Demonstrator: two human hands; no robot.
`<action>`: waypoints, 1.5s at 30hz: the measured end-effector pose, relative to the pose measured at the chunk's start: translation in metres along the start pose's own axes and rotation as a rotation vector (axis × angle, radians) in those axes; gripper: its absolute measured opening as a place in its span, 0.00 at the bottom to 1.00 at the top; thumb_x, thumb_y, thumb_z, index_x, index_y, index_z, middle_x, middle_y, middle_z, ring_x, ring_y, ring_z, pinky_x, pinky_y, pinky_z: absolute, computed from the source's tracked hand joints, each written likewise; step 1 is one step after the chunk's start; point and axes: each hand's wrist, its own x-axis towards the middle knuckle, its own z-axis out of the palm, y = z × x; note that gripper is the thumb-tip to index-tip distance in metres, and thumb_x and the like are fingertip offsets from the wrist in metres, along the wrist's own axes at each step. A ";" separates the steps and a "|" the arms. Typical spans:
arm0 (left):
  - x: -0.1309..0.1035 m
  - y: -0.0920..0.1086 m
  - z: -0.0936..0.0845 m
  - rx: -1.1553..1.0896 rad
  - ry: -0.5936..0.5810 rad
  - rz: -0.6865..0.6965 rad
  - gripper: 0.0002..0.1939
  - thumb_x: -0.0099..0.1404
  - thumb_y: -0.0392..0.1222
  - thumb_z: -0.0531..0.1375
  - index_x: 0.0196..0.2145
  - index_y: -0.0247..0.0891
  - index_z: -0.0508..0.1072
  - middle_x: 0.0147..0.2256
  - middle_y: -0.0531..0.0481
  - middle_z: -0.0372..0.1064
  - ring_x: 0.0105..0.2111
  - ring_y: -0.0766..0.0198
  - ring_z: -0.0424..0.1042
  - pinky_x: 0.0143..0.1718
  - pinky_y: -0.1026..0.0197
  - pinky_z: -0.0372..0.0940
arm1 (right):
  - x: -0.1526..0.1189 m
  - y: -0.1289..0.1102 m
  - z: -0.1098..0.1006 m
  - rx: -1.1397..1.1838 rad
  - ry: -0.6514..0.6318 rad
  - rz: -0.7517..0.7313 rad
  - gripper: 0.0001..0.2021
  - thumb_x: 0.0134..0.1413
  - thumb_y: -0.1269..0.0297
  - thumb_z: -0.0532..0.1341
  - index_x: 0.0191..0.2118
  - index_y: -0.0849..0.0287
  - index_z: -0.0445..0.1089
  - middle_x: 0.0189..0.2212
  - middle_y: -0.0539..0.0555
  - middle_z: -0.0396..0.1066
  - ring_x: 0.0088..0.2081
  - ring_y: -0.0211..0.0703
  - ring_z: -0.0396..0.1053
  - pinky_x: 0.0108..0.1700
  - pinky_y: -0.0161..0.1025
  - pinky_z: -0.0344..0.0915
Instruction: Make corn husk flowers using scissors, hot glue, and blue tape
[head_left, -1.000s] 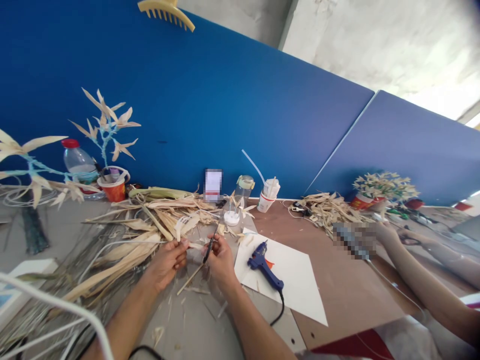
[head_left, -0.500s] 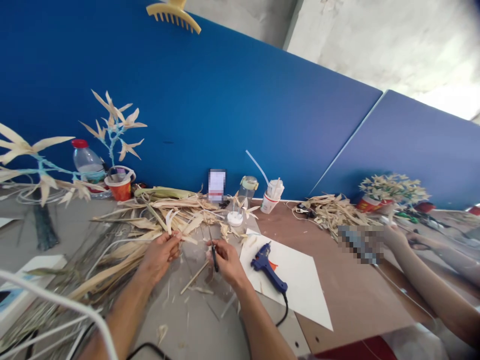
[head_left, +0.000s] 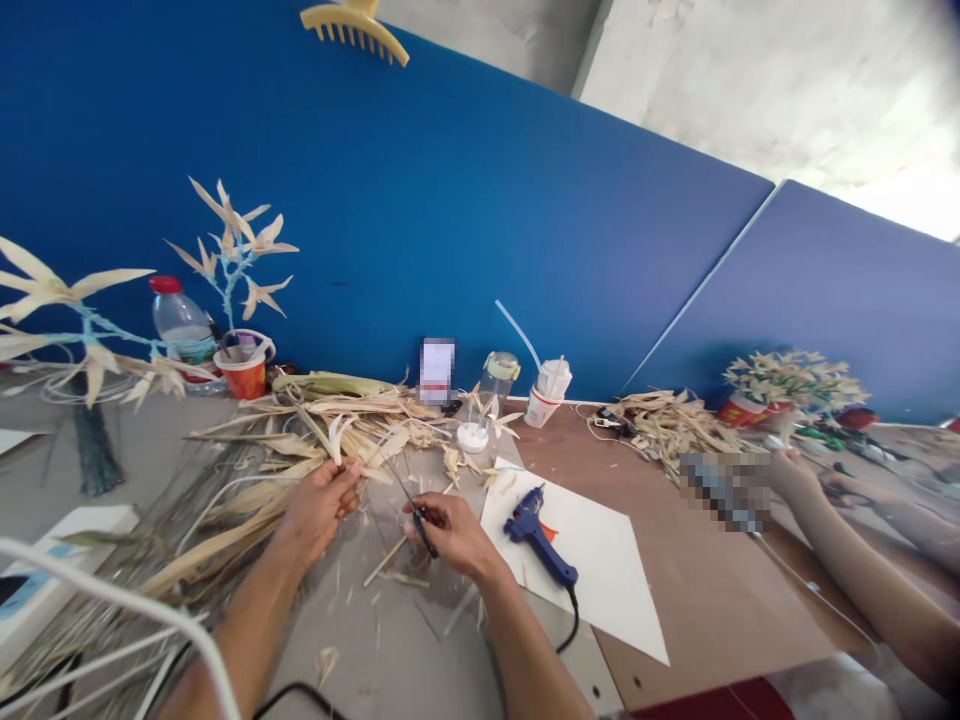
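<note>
The left hand (head_left: pixel 319 508) pinches a small husk piece (head_left: pixel 337 438) between closed fingers, its pale split tips standing up clear of the pile, so the cut end is presented toward the other hand. The right hand (head_left: pixel 450 528) is closed around the black handles of the scissors (head_left: pixel 412 510), whose thin blades point up and left toward the husk piece without touching it; whether the blades are parted cannot be told. Both hands work low over the grey counter (head_left: pixel 397 650), just in front of the husk heap (head_left: pixel 300 450), which lies within easy reach of the left hand.

The husks are dry, papery, straw-coloured strips, long and ribbed, curling at the ends; thin slivers litter the counter beneath the hands. A blue glue gun (head_left: pixel 540 535) lies on its side on a white sheet (head_left: pixel 600 570) just right of the right hand, the paper keeping its nozzle off the counter. Behind stand a red cup (head_left: pixel 246 375), a clear bottle (head_left: pixel 180 325) and finished husk flowers (head_left: pixel 232 240) on blue-wrapped stems. At far right, another person's arm (head_left: pixel 847 570) rests on the brown counter beside a second husk pile (head_left: pixel 667 425).
</note>
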 end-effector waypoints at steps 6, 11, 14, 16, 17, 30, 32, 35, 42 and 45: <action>0.000 -0.001 -0.001 -0.003 0.011 -0.005 0.21 0.45 0.49 0.71 0.25 0.35 0.65 0.15 0.65 0.48 0.14 0.78 0.42 0.15 0.71 0.45 | 0.000 0.005 0.001 -0.056 -0.019 -0.030 0.07 0.43 0.68 0.62 0.31 0.58 0.76 0.19 0.46 0.63 0.21 0.33 0.55 0.22 0.29 0.50; 0.001 -0.002 -0.002 0.001 -0.005 -0.016 0.21 0.45 0.49 0.71 0.25 0.35 0.65 0.14 0.66 0.47 0.14 0.78 0.42 0.15 0.70 0.45 | 0.001 0.008 0.002 -0.048 -0.045 0.009 0.08 0.43 0.66 0.62 0.32 0.58 0.76 0.19 0.46 0.63 0.21 0.33 0.55 0.23 0.29 0.52; 0.001 -0.002 -0.002 0.000 -0.007 -0.021 0.21 0.45 0.49 0.71 0.25 0.35 0.65 0.14 0.65 0.48 0.13 0.78 0.43 0.15 0.70 0.44 | 0.001 0.008 0.002 -0.038 -0.048 0.013 0.08 0.43 0.66 0.62 0.32 0.58 0.76 0.19 0.45 0.63 0.21 0.33 0.55 0.23 0.30 0.52; 0.001 -0.002 -0.003 0.001 -0.008 -0.018 0.21 0.45 0.49 0.71 0.24 0.35 0.65 0.14 0.65 0.48 0.13 0.78 0.43 0.15 0.70 0.44 | 0.001 0.007 0.002 -0.024 -0.048 0.014 0.07 0.43 0.66 0.62 0.32 0.58 0.76 0.19 0.45 0.63 0.20 0.33 0.55 0.23 0.30 0.52; 0.001 -0.003 -0.003 0.002 -0.013 -0.016 0.21 0.46 0.49 0.71 0.24 0.35 0.64 0.14 0.65 0.47 0.13 0.78 0.43 0.15 0.70 0.44 | 0.001 0.006 0.003 -0.013 -0.049 0.018 0.07 0.43 0.66 0.62 0.31 0.58 0.76 0.19 0.45 0.63 0.20 0.33 0.55 0.23 0.29 0.52; 0.002 -0.002 -0.003 0.027 -0.031 -0.014 0.21 0.46 0.51 0.70 0.23 0.36 0.64 0.14 0.65 0.47 0.13 0.78 0.43 0.14 0.71 0.43 | -0.001 0.000 0.003 0.063 -0.083 0.049 0.06 0.42 0.65 0.63 0.29 0.58 0.74 0.16 0.45 0.60 0.19 0.31 0.53 0.21 0.28 0.50; 0.001 -0.001 -0.002 0.029 -0.026 -0.014 0.21 0.45 0.51 0.71 0.23 0.36 0.64 0.14 0.65 0.48 0.13 0.78 0.43 0.14 0.70 0.43 | -0.001 -0.001 0.002 0.038 -0.089 0.040 0.06 0.42 0.66 0.62 0.29 0.58 0.74 0.16 0.44 0.60 0.19 0.31 0.52 0.21 0.28 0.50; 0.000 0.001 -0.002 0.030 -0.028 -0.012 0.22 0.45 0.51 0.71 0.24 0.36 0.64 0.14 0.65 0.48 0.13 0.78 0.43 0.15 0.70 0.44 | -0.001 -0.002 0.001 0.024 -0.091 0.029 0.06 0.43 0.66 0.62 0.30 0.58 0.75 0.16 0.44 0.59 0.19 0.31 0.52 0.20 0.28 0.49; -0.001 0.004 -0.002 0.045 -0.017 -0.019 0.21 0.46 0.51 0.70 0.23 0.36 0.64 0.14 0.65 0.46 0.13 0.77 0.42 0.15 0.70 0.44 | -0.001 0.006 0.001 0.033 -0.099 -0.002 0.07 0.44 0.67 0.61 0.32 0.58 0.76 0.17 0.45 0.63 0.18 0.32 0.56 0.19 0.27 0.51; -0.001 0.004 -0.003 0.043 -0.007 -0.009 0.21 0.45 0.51 0.70 0.24 0.36 0.64 0.14 0.65 0.47 0.14 0.77 0.43 0.15 0.70 0.44 | 0.000 0.006 -0.001 0.067 -0.074 0.007 0.07 0.44 0.66 0.62 0.32 0.58 0.76 0.15 0.45 0.62 0.17 0.32 0.55 0.19 0.28 0.51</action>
